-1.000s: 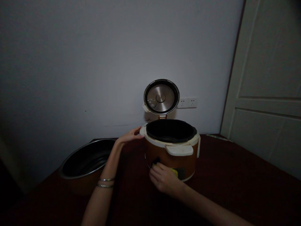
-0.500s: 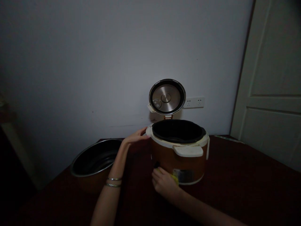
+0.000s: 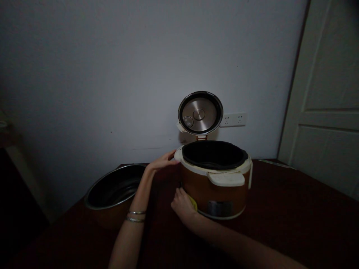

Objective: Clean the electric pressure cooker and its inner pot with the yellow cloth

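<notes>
Head view: right hand [image 3: 182, 202] curled round mostly hidden yellow item [image 3: 193, 203]; left hand [image 3: 162, 163] half-open at cooker handle [image 3: 178, 153], grip unclear.

Dim room, low light; plain pale grey-blue wall [image 3: 112, 67] fills most of the view, brightest near the middle, darkening toward the left. Faint dark scuff line [image 3: 150, 149] low on it. White rectangular plastic double wall socket [image 3: 233, 119] right of centre. Pale grey-green panelled door [image 3: 332, 86] at right. Dark reddish-brown tabletop [image 3: 283, 213] against wall, thin pale flat strip [image 3: 276, 163] at back right. Left edge: too dark to read.
</notes>
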`<action>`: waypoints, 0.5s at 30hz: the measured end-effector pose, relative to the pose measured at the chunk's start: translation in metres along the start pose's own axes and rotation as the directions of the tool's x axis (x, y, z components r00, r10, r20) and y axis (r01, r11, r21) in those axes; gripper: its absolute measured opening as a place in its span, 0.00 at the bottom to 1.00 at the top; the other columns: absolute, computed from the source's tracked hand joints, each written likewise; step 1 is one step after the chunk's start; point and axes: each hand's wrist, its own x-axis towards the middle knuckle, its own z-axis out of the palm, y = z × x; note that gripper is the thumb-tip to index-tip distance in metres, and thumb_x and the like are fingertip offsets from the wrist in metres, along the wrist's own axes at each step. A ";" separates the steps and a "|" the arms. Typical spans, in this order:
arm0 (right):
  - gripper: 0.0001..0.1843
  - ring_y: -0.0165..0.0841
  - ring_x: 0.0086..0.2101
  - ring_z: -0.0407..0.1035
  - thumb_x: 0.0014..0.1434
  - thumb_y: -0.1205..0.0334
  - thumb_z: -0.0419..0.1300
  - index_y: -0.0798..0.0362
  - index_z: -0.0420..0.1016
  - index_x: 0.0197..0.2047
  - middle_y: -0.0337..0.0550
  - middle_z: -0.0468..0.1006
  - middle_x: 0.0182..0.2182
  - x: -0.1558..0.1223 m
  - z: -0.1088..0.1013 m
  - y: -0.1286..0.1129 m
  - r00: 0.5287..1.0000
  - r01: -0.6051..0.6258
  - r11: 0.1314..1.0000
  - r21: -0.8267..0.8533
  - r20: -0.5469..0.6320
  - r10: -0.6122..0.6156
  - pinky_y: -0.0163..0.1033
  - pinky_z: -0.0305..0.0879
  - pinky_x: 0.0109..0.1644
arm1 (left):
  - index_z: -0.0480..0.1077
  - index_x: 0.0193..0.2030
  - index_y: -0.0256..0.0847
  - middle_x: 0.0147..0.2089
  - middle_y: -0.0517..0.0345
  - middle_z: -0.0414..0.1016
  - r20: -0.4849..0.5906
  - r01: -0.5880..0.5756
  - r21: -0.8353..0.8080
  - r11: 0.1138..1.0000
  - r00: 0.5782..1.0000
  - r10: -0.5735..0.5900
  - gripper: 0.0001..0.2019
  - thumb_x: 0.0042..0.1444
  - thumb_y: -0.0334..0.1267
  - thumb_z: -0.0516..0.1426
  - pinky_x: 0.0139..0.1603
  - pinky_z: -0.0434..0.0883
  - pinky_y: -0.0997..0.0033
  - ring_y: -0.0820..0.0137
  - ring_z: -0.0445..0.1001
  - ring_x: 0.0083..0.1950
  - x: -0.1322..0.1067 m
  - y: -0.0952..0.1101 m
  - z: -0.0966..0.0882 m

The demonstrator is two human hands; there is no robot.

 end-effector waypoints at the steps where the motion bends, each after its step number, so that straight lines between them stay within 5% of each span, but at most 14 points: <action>1: 0.02 0.41 0.35 0.70 0.49 0.68 0.65 0.57 0.80 0.28 0.52 0.79 0.27 -0.011 0.002 0.000 1.000 0.030 1.000 0.010 0.009 -0.030 0.45 0.66 0.39 | 0.58 0.63 0.41 0.64 0.49 0.61 0.001 -0.004 0.008 1.000 1.000 0.004 0.35 0.48 0.43 0.62 0.68 0.46 0.54 0.57 0.51 0.68 0.000 0.000 0.000; 4: 0.03 0.37 0.33 0.69 0.51 0.67 0.64 0.57 0.78 0.27 0.49 0.77 0.25 -0.035 -0.010 0.015 0.991 0.118 0.992 0.039 -0.064 -0.115 0.41 0.67 0.36 | 0.57 0.63 0.41 0.65 0.50 0.59 -0.004 -0.008 0.022 1.000 1.000 0.008 0.35 0.49 0.42 0.62 0.67 0.47 0.54 0.58 0.53 0.67 0.000 -0.002 -0.001; 9: 0.06 0.38 0.40 0.68 0.58 0.68 0.57 0.59 0.76 0.35 0.50 0.78 0.35 -0.041 -0.046 0.051 0.916 0.163 0.987 0.003 -0.373 -0.151 0.44 0.64 0.47 | 0.58 0.63 0.41 0.65 0.52 0.59 -0.022 0.011 0.040 0.999 1.000 -0.010 0.34 0.49 0.42 0.61 0.67 0.49 0.56 0.59 0.55 0.66 -0.001 -0.001 0.000; 15: 0.12 0.39 0.46 0.67 0.58 0.67 0.55 0.63 0.75 0.42 0.54 0.77 0.42 -0.077 -0.008 0.041 0.890 0.208 0.978 -0.004 -0.414 -0.191 0.44 0.62 0.51 | 0.57 0.63 0.41 0.65 0.50 0.59 0.004 0.023 0.067 0.998 1.000 -0.023 0.34 0.50 0.42 0.61 0.67 0.49 0.56 0.59 0.54 0.67 0.001 0.001 0.000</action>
